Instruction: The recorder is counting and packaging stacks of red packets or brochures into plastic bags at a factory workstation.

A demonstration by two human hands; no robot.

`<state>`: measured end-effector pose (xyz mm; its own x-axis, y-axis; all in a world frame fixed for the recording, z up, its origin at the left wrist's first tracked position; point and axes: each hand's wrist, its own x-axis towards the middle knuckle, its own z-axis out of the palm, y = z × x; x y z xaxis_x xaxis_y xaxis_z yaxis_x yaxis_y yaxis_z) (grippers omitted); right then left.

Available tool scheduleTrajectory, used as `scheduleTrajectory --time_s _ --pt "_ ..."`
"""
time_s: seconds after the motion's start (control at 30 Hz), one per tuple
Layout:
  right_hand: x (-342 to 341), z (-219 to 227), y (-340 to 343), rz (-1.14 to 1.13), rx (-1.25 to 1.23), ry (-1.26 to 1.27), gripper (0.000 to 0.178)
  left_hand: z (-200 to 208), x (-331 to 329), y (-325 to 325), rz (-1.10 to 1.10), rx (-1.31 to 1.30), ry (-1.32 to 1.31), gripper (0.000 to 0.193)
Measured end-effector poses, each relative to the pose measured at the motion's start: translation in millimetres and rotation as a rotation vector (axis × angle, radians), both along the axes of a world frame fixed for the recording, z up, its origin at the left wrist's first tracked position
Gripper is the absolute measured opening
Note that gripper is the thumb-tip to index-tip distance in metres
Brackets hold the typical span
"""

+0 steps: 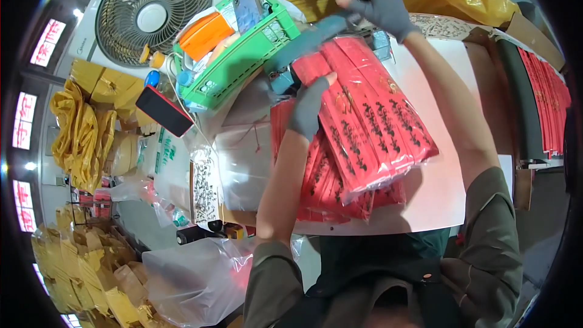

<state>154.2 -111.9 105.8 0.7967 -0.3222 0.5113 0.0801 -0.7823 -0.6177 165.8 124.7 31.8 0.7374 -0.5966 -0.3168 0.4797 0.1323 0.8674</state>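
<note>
In a grey fingerless glove, my left hand (308, 108) grips the upper left edge of a clear bag of red paper packets (370, 112), thumb on top and other fingers hidden. The packets carry dark printed patterns. Beneath this bag lie more bagged red packets (322, 185). At the bag's far end, a long blue-grey bar (316, 39), blurred, slants across; it looks like the arm of a bag sealer, with a blue base part (282, 81) beside it. My right hand (384, 11), also gloved, is just beyond the bar's right end, fingers apart and partly smeared.
A green basket (234, 67) with an orange box and a phone stands far left, near a fan (152, 17). Another phone (163, 111) lies below the basket. Clear plastic bags (243, 161) lie left of the packets. More red packets (543, 100) stand at the right.
</note>
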Motion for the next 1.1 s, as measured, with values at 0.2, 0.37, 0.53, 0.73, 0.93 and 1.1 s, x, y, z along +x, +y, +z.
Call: scheduleTrajectory --time_s 0.2,0.37,0.53,0.73,0.93,1.1 --pt "10 -59 -26 -0.094 -0.024 -0.011 0.042 9 -9 -5 -0.093 -0.138 -0.1 0.033" --pt "11 -62 -21 -0.056 0.023 -0.079 0.04 0 -7 -6 -0.068 -0.154 -0.149 0.031" --pt "7 -47 -20 -0.033 -0.045 0.138 0.032 -20 0 -9 -0.047 -0.203 -0.103 0.032" --pt "-78 -66 3 0.265 -0.273 -0.124 0.074 -26 20 35 -0.128 0.603 -0.894 0.051" --pt "-175 -71 71 0.308 0.786 0.361 0.08 18 -46 55 -0.225 0.848 -0.894 0.082" --pt "-187 -103 96 0.419 0.886 0.135 0.065 22 -81 65 0.069 0.655 -0.856 0.091"
